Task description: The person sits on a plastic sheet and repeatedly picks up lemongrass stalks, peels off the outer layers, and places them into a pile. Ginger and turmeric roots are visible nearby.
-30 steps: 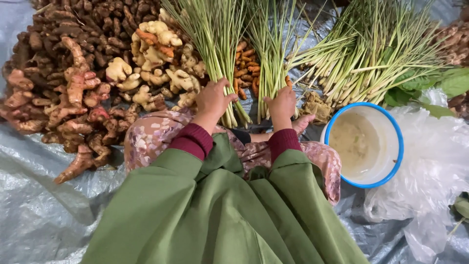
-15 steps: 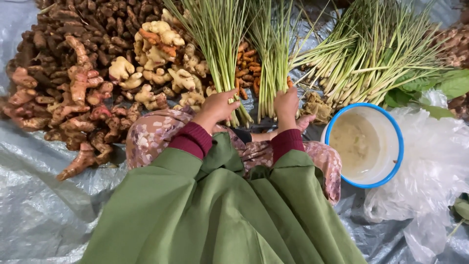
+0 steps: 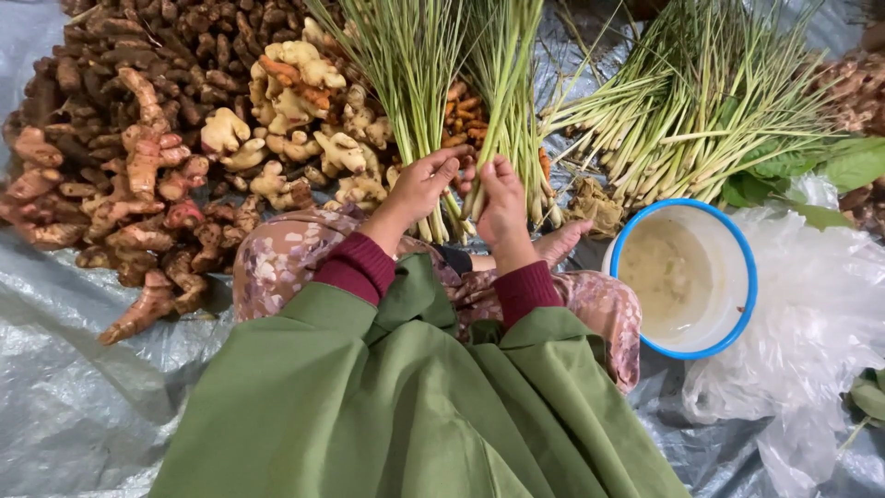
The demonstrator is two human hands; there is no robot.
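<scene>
Lemongrass bundle (image 3: pixel 502 111) btwn both hands: left hand (image 3: pixel 419 189) & right hand (image 3: pixel 502 207) grasping its base.

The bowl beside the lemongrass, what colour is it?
The bowl is white with a blue rim, clearest in the head view.

Left hand (image 3: pixel 419 189) has turned from one second back: then it lay flat, back up, on the base of the left lemongrass bunch (image 3: pixel 410 83); now the fingers (image 3: pixel 449 166) curl around those stalks, fingertips toward the other hand. Right hand (image 3: pixel 502 203) has shifted in from the right lemongrass bunch (image 3: pixel 507 92) toward the gap, closing the space, thumbs now nearly touching between the two bunches. Both wrists sit slightly closer together.
</scene>
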